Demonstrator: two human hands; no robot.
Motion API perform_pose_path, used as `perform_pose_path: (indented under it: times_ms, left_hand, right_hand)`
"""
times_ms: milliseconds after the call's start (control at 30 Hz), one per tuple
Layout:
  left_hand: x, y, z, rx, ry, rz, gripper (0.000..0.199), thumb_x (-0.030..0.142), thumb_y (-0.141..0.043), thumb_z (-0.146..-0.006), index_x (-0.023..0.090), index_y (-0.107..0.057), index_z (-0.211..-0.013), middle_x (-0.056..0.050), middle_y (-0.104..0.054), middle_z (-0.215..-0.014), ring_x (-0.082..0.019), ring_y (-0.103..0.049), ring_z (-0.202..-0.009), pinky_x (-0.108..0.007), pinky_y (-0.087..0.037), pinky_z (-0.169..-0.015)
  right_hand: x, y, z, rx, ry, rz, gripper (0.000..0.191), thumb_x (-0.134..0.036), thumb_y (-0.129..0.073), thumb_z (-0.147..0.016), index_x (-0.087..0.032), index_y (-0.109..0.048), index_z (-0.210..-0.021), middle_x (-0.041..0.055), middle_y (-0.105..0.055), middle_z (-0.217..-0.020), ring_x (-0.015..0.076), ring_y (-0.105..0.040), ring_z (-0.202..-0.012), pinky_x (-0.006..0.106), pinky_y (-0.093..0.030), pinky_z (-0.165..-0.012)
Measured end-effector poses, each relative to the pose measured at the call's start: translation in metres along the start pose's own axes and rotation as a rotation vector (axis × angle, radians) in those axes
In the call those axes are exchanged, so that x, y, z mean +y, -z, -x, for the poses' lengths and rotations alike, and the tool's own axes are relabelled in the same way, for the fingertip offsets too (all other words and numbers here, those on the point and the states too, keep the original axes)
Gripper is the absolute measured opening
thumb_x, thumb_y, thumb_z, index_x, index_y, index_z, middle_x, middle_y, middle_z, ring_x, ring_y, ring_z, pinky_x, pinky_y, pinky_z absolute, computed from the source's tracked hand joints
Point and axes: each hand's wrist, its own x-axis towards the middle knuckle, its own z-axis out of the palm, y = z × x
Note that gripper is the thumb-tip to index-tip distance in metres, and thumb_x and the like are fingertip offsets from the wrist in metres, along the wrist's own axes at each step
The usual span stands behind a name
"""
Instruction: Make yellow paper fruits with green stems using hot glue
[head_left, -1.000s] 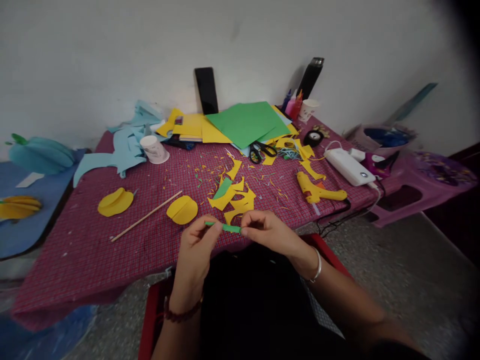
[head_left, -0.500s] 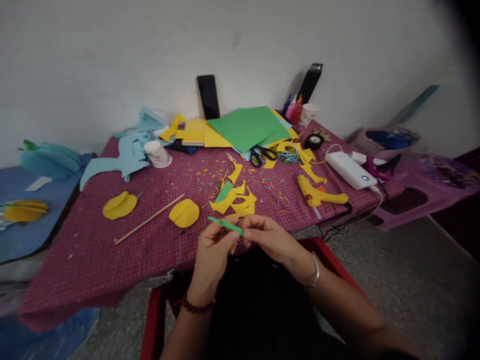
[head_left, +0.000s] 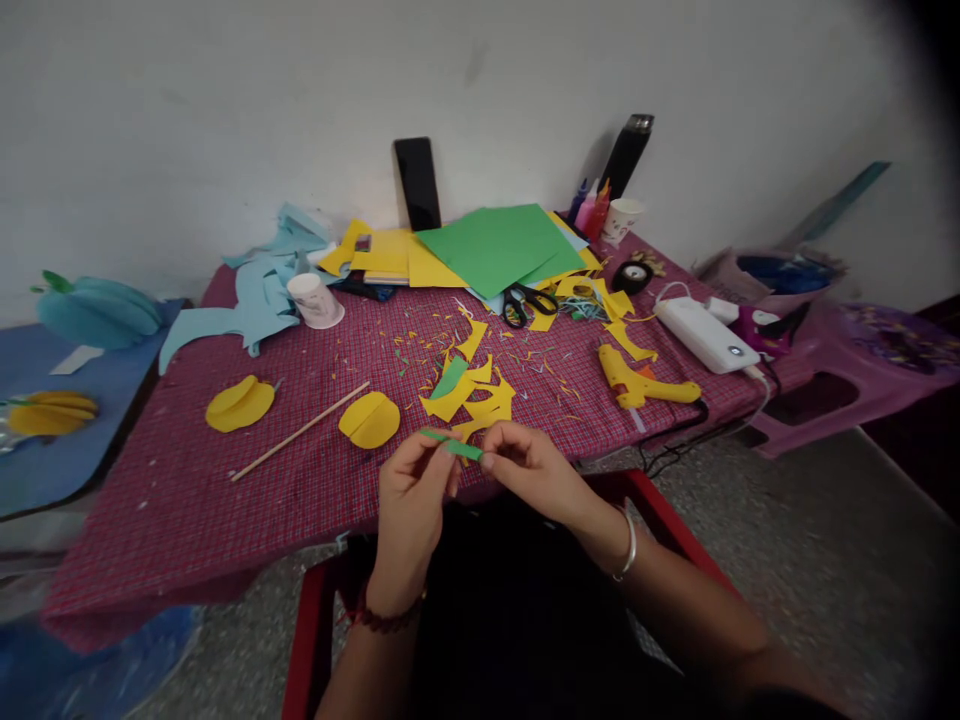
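A narrow green paper strip (head_left: 463,450) is stretched between my two hands, just over the table's front edge. My left hand (head_left: 416,490) pinches its left part between thumb and fingers. At the strip's right end, the thumb and fingertips of my right hand (head_left: 536,475) are closed on it. Beyond my hands lie yellow paper scraps (head_left: 487,400) and a small green scrap (head_left: 450,378). To the left are a yellow folded paper round (head_left: 369,420), a thin wooden stick (head_left: 300,432) and a second yellow round (head_left: 240,404).
A yellow glue gun (head_left: 649,385) and a white power bank (head_left: 705,335) lie on the right. Black-handled scissors (head_left: 517,305) rest by green paper sheets (head_left: 499,245). A paper cup (head_left: 315,302) stands by blue paper pieces (head_left: 262,300). A phone (head_left: 418,185) leans on the wall.
My left hand has shifted slightly left, and its fingers now cover more of the strip's left part. The right hand keeps its pinch on the right end.
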Motion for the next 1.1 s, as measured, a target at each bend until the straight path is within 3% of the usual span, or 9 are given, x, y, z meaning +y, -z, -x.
perform_pose_path:
  times_ms: [300, 400, 533, 733, 900, 1100]
  left_hand:
    - [-0.001, -0.004, 0.002, 0.032, -0.016, -0.013, 0.01, 0.022, -0.071, -0.077, 0.019, -0.061, -0.074, 0.005, -0.057, -0.069, -0.003, -0.044, -0.049, -0.015, -0.034, -0.042]
    - [0.001, -0.003, 0.002, 0.041, 0.025, -0.006, 0.012, 0.024, -0.07, -0.077, 0.018, -0.061, -0.074, 0.006, -0.054, -0.057, -0.004, -0.043, -0.045, -0.015, -0.032, -0.04]
    - [0.002, -0.002, -0.001, 0.073, 0.033, 0.01, 0.013, 0.026, -0.071, -0.076, 0.018, -0.061, -0.077, 0.007, -0.054, -0.055, -0.004, -0.043, -0.044, -0.014, -0.032, -0.04]
    - [0.003, -0.002, -0.003, 0.096, 0.029, -0.006, 0.017, 0.026, -0.071, -0.076, 0.019, -0.057, -0.081, 0.007, -0.057, -0.056, -0.005, -0.049, -0.043, -0.014, -0.033, -0.037]
    - [0.007, 0.002, -0.003, 0.072, 0.018, -0.055, 0.021, 0.025, -0.068, -0.078, 0.022, -0.058, -0.096, 0.008, -0.057, -0.058, -0.006, -0.051, -0.044, -0.014, -0.035, -0.037]
    - [0.005, 0.008, -0.002, 0.051, 0.035, -0.119, 0.003, 0.02, -0.061, -0.082, 0.018, -0.06, -0.083, 0.004, -0.061, -0.058, -0.007, -0.055, -0.046, -0.016, -0.042, -0.042]
  right_hand:
    - [-0.001, -0.009, 0.001, 0.055, 0.043, 0.018, 0.015, -0.027, -0.064, -0.08, -0.02, -0.052, -0.074, -0.0046, -0.051, -0.066, 0.0099, -0.045, -0.059, 0.024, -0.037, -0.055]
    - [0.0, -0.008, -0.002, 0.075, -0.028, -0.147, 0.018, -0.029, -0.069, -0.078, -0.019, -0.054, -0.073, -0.0052, -0.056, -0.064, 0.0085, -0.051, -0.057, 0.023, -0.04, -0.056]
    - [0.005, -0.004, -0.005, -0.003, -0.2, -0.454, 0.022, -0.03, -0.076, -0.074, -0.017, -0.058, -0.074, -0.0046, -0.063, -0.063, 0.006, -0.055, -0.051, 0.019, -0.045, -0.052]
    - [0.011, 0.0, -0.007, -0.143, -0.341, -0.613, 0.025, -0.03, -0.078, -0.07, -0.016, -0.058, -0.075, -0.0058, -0.062, -0.058, 0.0048, -0.053, -0.043, 0.017, -0.044, -0.043]
    - [0.017, -0.003, -0.007, -0.166, -0.34, -0.695, 0.024, -0.027, -0.074, -0.073, -0.02, -0.057, -0.088, -0.0086, -0.06, -0.055, 0.0046, -0.049, -0.041, 0.016, -0.043, -0.041]
    - [0.02, -0.004, -0.007, -0.142, -0.289, -0.678, 0.019, -0.027, -0.072, -0.076, -0.019, -0.057, -0.086, -0.0069, -0.061, -0.056, 0.0052, -0.052, -0.043, 0.016, -0.045, -0.043]
